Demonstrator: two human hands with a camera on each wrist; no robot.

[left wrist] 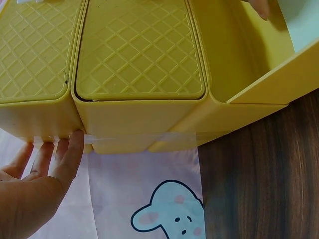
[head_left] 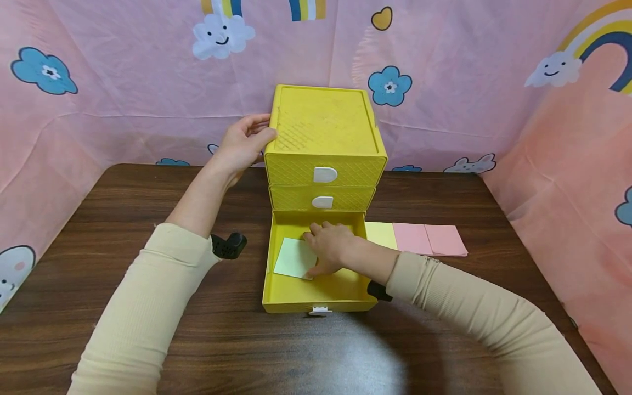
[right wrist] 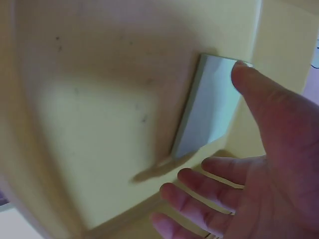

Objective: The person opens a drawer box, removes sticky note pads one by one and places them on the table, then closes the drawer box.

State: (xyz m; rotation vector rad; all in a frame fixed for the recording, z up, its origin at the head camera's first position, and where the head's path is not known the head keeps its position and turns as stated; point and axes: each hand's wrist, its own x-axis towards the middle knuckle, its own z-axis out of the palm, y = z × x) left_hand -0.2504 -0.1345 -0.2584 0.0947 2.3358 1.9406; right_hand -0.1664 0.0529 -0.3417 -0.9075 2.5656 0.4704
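Note:
A yellow drawer cabinet stands on the table, its bottom drawer pulled out. Against the upper left side of the cabinet rests my left hand, its fingertips touching the wall in the left wrist view. Inside the drawer, on the left, lies a pale green sticky note pad. My right hand is over the drawer just right of that pad, fingers spread. In the right wrist view the thumb overlaps one corner of the pad; whether it touches cannot be told. The other fingers grip nothing.
Right of the drawer, a pale yellow sticky note pad and two pink pads lie in a row on the dark wooden table. Two upper drawers with white handles are closed. A patterned pink cloth hangs behind.

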